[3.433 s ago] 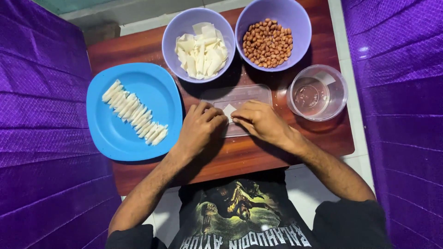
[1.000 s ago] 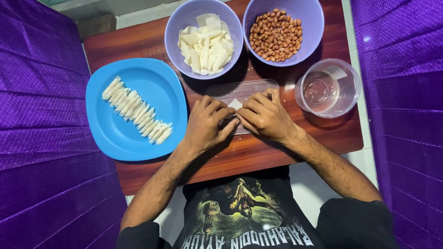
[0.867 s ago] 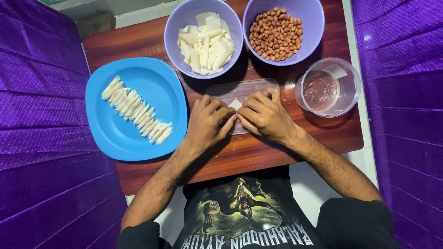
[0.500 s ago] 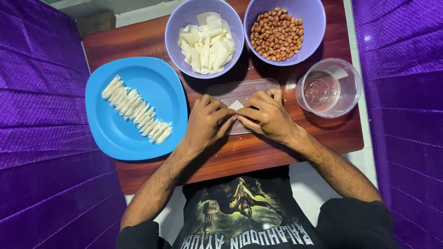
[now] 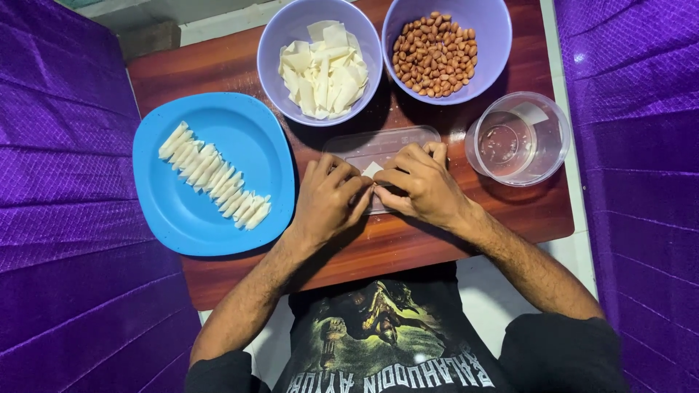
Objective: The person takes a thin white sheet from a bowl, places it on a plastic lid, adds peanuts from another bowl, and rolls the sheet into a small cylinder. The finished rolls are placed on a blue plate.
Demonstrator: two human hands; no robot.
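At desk (image 5: 218, 65) centre, left hand (image 5: 329, 200) and right hand (image 5: 419, 185) pinch one small white wrapper piece (image 5: 373, 169) together over a clear plastic lid (image 5: 378, 145), a flat work surface. Wrapper bowl (image 5: 320, 64) at 12, peanut bowl (image 5: 444, 47) at 1, within reach; rolled pieces (image 5: 213, 175) lined on blue plate (image 5: 211, 218) at 9.

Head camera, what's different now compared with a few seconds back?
Very little. Both hands stay together over the clear flat lid, the left hand and right hand still pinching the small white wrapper piece in their fingers. The blue plate of folded pieces, the bowl of wrappers, the bowl of peanuts and the clear cup have not moved.
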